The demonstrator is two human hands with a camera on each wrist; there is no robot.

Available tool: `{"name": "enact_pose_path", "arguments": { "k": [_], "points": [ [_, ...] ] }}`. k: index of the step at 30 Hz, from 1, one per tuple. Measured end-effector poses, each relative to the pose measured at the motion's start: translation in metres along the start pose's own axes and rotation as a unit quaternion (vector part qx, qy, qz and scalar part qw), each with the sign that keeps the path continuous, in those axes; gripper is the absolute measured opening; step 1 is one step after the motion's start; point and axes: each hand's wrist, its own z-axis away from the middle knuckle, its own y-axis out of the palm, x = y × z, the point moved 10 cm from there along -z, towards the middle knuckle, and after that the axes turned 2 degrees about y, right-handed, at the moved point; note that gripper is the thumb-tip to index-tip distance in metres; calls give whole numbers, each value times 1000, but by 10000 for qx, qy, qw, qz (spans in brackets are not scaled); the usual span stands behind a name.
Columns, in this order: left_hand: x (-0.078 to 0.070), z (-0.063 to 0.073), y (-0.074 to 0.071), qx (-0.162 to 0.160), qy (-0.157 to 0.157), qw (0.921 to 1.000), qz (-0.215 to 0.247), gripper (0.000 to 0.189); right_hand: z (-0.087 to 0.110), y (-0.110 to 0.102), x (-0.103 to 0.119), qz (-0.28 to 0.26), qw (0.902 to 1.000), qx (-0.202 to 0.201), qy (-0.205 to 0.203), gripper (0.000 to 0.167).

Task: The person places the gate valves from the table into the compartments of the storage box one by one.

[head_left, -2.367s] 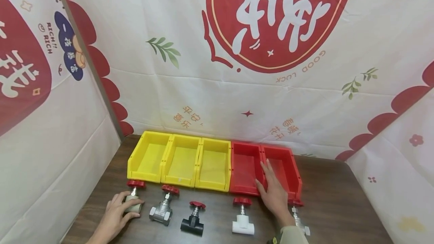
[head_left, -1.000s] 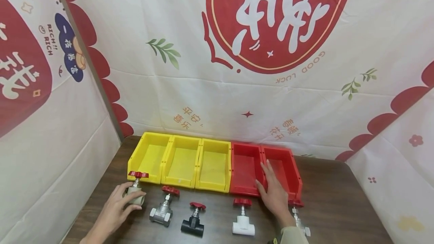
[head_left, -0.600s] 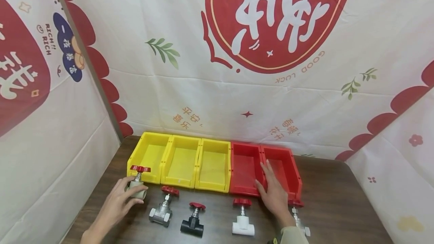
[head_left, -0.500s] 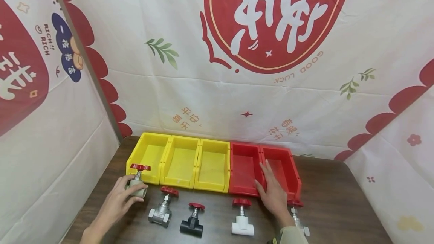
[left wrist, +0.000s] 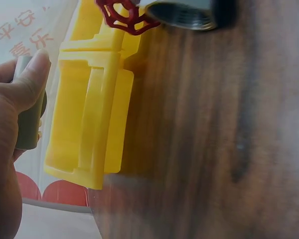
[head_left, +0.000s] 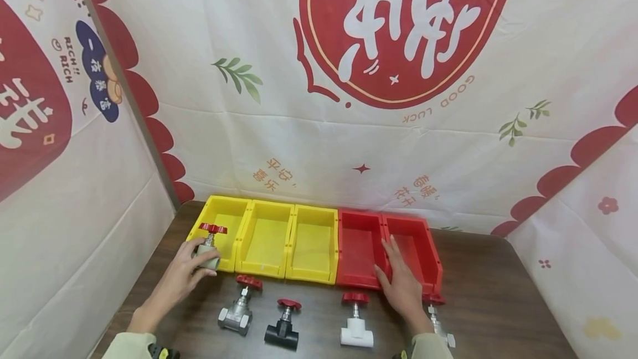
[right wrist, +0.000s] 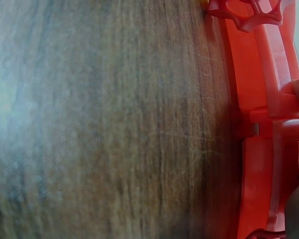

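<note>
On the far cloth (head_left: 319, 148), pale orange print reads "平安 喜乐" (head_left: 271, 175) left of centre and "春暖 花开" (head_left: 417, 190) farther right; the left wrist view shows "平安" and "喜乐" too. "GOOD LUCK" (head_left: 438, 99) curves under the red badge (head_left: 399, 32), with "GOOD" on the right; the badge's large white characters cannot be read with certainty. On the left cloth (head_left: 99, 181), "RICH!! RICH" (head_left: 68, 60) stands beside a blue label (head_left: 94, 49) reading "一夜暴富". White lettering on the red shape (head_left: 37, 82) there is cut off.
</note>
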Motion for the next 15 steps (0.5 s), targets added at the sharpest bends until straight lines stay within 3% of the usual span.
{"name": "enact_pose_path", "arguments": {
  "k": [9, 15],
  "points": [
    [17, -13, 10, 347, -487, 9979, 255, 41, -1, 1, 0, 12, 10000, 13, 1, 97],
    [20, -20, 13, 405, -501, 9976, 240, 40, -1, -1, -1, 27, 10000, -18, 19, 97]
  ]
}}
